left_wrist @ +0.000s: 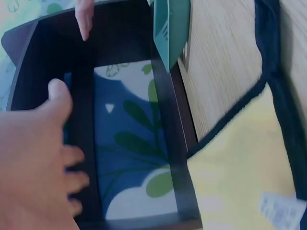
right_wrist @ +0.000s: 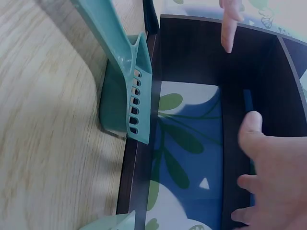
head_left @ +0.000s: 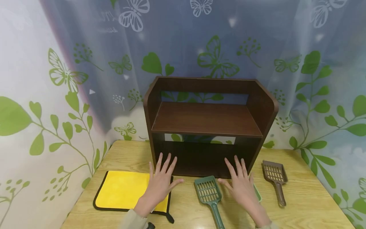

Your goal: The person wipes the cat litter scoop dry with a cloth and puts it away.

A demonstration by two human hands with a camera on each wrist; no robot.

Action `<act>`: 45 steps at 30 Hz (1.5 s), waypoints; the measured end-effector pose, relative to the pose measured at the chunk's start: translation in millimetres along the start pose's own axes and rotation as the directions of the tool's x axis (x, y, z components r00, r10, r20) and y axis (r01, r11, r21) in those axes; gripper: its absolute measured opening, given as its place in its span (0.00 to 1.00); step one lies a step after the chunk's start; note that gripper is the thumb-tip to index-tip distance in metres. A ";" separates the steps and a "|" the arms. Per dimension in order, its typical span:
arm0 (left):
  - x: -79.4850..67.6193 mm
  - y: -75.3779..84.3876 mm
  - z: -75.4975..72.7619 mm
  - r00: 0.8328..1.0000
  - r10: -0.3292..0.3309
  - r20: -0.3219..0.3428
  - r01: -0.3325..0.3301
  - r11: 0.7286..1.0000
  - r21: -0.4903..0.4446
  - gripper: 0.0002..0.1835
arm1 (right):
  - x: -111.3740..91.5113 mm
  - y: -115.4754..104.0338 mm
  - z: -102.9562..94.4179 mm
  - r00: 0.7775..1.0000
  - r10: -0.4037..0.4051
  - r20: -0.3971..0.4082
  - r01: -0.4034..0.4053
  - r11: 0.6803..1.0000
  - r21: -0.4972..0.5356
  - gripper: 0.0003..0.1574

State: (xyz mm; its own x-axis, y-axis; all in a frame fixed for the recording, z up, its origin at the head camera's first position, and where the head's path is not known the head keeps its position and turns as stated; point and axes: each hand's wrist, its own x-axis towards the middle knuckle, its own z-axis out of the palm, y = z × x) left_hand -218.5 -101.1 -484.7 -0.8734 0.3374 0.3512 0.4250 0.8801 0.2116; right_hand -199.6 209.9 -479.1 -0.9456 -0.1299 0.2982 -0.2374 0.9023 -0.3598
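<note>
Both hands hover with spread, straight fingers before a dark brown two-tier shelf and hold nothing. The left hand is at the shelf's lower left, above a yellow cloth with black edging. On the other side, the right hand is near the lower right corner, partly covering a light green object. Between the hands lies a dark green slotted litter scoop, also seen in the right wrist view as a scoop beside the shelf's front edge. Whether any fingertip touches the shelf is unclear.
A brown slotted scoop lies on the wooden table to the shelf's right. Behind the table hangs a blue and white curtain printed with leaves and butterflies. A small black item shows at the bottom edge.
</note>
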 end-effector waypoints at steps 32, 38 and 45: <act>-15.6 -108.6 -2.5 0.970 -0.210 -0.126 0.162 0.936 -0.311 0.12 | -27.0 24.4 16.6 0.958 0.124 0.257 -0.271 0.676 0.685 0.22; -20.8 -135.4 8.4 0.971 -0.231 -0.068 0.206 0.944 -0.258 0.13 | -36.4 19.5 26.6 0.934 0.161 0.320 -0.340 0.680 0.650 0.21; -24.5 -151.5 12.6 0.988 -0.152 -0.024 0.145 0.973 -0.180 0.10 | -46.0 17.6 34.4 0.905 0.167 0.392 -0.403 0.633 0.661 0.17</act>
State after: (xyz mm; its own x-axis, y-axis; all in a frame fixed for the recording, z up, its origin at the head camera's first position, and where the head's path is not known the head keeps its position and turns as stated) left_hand -264.5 -238.5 -536.9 -0.9219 0.1918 0.3366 0.3295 0.8452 0.4208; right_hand -167.9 217.6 -529.6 -0.9823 -0.1280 -0.1366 0.0839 0.3516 -0.9324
